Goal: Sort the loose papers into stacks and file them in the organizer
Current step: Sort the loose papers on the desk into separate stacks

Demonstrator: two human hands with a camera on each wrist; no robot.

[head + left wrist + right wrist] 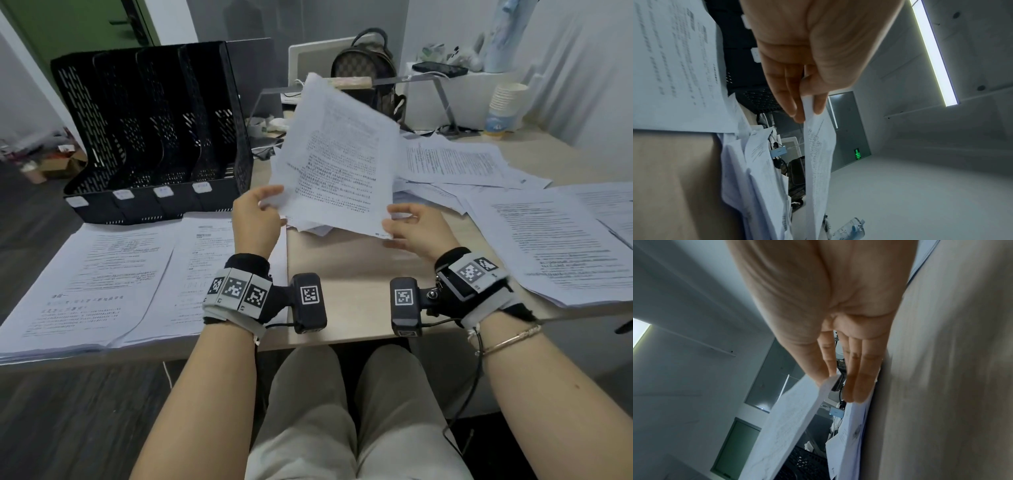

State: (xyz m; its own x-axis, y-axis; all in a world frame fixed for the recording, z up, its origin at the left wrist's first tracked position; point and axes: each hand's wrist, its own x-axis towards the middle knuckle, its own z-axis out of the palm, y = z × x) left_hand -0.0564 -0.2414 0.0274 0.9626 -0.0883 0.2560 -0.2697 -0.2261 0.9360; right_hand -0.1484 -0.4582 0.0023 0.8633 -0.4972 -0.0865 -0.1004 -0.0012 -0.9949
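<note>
A printed sheet [339, 161] is held up, tilted, above the table's middle. My left hand [270, 202] pinches its lower left corner; the left wrist view shows thumb and fingers [807, 110] closed on the sheet's edge [818, 162]. At the lower right corner my right hand [394, 222] pinches the sheet between thumb and forefinger [830, 378], with the other fingers straight beneath the sheet [789, 426]. A black mesh organizer [154, 130] with several empty slots stands at the back left. Two sorted stacks [85, 281] [205, 274] lie in front of it. Loose papers [455, 164] are spread at the right.
Another paper stack [555, 240] lies at the right table edge. Behind the loose sheets are a metal riser [442, 89], a brown backpack [370, 65], a phone [440, 68] and stacked paper cups [507, 102]. Bare tabletop [342, 274] shows between my wrists.
</note>
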